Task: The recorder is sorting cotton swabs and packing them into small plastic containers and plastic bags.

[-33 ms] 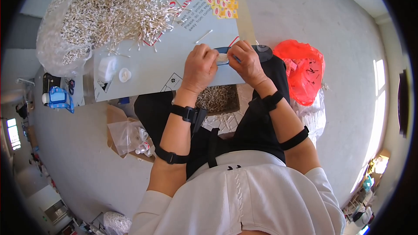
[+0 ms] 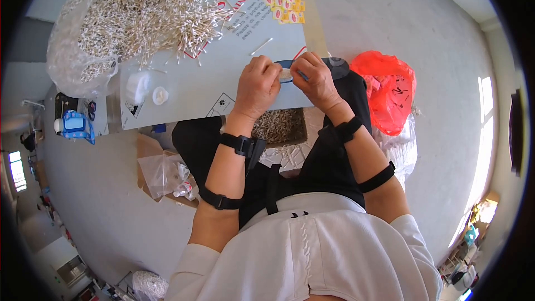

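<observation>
Over the table's near edge, my left hand (image 2: pixel 257 86) and my right hand (image 2: pixel 315 81) face each other with fingers pinched closed. Between their fingertips sits a small whitish thing (image 2: pixel 286 74), mostly hidden by the fingers; its kind does not show. A blue-rimmed object (image 2: pixel 286 63) lies right behind and around it, partly covered by my hands. Just beyond my left hand, a single cotton swab (image 2: pixel 261 47) lies on the table. A large heap of cotton swabs (image 2: pixel 150 19) spills from a clear plastic bag (image 2: pixel 60 58) at the far left.
Small yellow-and-white packets (image 2: pixel 285 3) lie at the table's far right. A white round cap (image 2: pixel 160 96) and a clear plastic container (image 2: pixel 137 86) stand at the left. Below the edge is a box of swabs (image 2: pixel 281 125). A red plastic bag (image 2: pixel 384 89) hangs at the right.
My left hand has shifted very slightly to the right, toward my right hand. Everything else looks the same.
</observation>
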`<state>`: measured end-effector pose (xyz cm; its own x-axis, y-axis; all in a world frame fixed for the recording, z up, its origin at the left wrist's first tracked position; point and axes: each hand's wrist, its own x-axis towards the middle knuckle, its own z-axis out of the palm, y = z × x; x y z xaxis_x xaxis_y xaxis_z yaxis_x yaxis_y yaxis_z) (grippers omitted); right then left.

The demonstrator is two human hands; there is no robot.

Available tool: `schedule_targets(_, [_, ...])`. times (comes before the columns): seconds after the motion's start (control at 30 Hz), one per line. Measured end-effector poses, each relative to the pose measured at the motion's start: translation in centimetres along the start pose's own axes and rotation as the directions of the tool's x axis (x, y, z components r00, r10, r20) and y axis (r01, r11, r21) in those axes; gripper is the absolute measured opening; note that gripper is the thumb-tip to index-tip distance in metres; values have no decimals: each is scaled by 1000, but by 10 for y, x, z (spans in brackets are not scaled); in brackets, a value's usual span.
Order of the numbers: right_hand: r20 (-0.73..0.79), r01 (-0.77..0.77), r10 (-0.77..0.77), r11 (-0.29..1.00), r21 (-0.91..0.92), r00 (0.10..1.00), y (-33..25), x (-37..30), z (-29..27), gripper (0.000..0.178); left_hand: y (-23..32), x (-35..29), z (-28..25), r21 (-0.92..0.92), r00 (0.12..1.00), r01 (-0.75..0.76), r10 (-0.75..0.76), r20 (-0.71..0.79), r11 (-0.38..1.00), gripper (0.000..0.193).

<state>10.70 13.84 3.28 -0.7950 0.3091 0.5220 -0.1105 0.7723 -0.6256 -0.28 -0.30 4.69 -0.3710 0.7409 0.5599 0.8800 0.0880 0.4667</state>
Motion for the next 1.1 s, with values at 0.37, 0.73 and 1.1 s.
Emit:
schedule_targets(0.37, [-36,-160,165,980,115,986,-4,-2,8,7,-13,4,6,125,1000,14,-14,2,992,15])
schedule_targets(0.73, [111,-550,596,633,546,796,1,-2,30,10,-21,-14,20,-437,879,456,-469,87,775,8])
schedule_targets(1.1, [92,-565,612,650,509,786,4,2,35,12,-22,-3,19,-548,800,578,-553,232,605,8])
